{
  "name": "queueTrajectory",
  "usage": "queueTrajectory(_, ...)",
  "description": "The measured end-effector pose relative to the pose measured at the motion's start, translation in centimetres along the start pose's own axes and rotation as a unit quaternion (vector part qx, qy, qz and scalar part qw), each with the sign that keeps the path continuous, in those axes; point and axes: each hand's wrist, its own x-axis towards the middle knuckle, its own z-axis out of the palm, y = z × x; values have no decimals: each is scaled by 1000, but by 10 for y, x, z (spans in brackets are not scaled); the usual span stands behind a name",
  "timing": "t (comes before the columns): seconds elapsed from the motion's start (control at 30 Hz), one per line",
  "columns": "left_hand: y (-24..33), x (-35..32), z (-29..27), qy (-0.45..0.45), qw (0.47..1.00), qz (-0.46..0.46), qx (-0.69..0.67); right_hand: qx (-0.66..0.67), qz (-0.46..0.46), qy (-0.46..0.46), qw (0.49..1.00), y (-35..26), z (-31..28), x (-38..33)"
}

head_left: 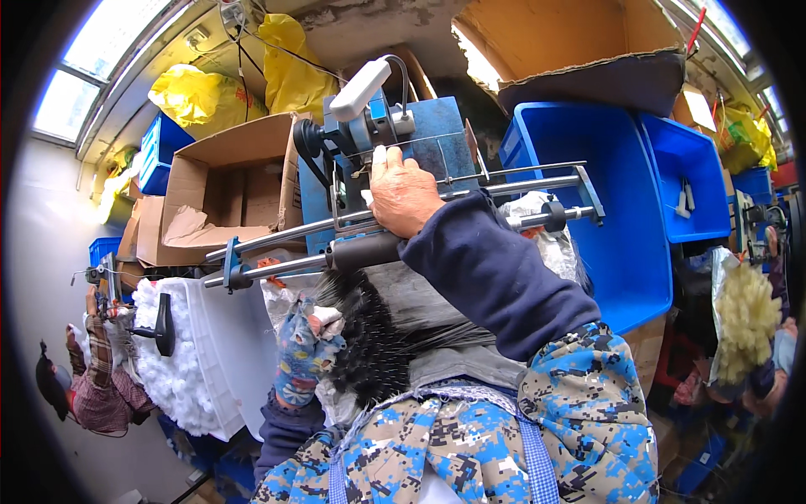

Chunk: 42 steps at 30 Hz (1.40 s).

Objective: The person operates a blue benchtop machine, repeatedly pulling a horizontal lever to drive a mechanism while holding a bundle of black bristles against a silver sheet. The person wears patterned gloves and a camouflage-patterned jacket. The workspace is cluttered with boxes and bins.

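My right hand (405, 195) reaches over the blue bench machine (441, 126), its fingers bent and pressed together at the wires below the motor. What its fingertips hold is hidden. Lower and to the left, my left hand (315, 336) is closed, in a patterned glove or wrap with bare fingertips. It sits beside a bundle of black bristles (369, 336), and I cannot make out what is in its fingers. Two steel rods (311, 262) cross in front of the machine, with a dark roller (365, 250) on the nearer one, below my right wrist. Grey cloth (466, 363) covers my lap.
A cardboard box (235, 176) stands left of the machine, a large blue bin (621, 277) right of it. White fluffy pieces (172, 361) fill a white tray (220, 353) at left. A big carton (579, 50) sits behind. Other people work at both sides.
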Motion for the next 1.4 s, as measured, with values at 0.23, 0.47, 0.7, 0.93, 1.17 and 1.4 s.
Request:
queueTrajectory(0.23, -6, -4, -4, 18, 1000, -10, -24, -17, -19, -53, 998, 53, -25, -15)
queueTrajectory(0.47, -2, 4, 8, 29, 999, 24, -18, -59, -37, 4, 998, 90, -65, -26)
queueTrajectory(0.7, 5, 1, 0, -2, 997, -55, -56, -189, -65, 23, 980, 113, -67, 0)
queueTrajectory(0.93, 8, 4, 0, 55, 997, 49, -13, -256, -117, -7, 959, 102, -88, -19)
queueTrajectory(1.17, 10, -4, 10, 66, 969, -90, -220, -3, -196, -87, 977, 46, -117, -126)
queueTrajectory(1.4, 30, 19, 2, 29, 983, 46, -174, 517, -280, 113, 801, -52, -66, -101)
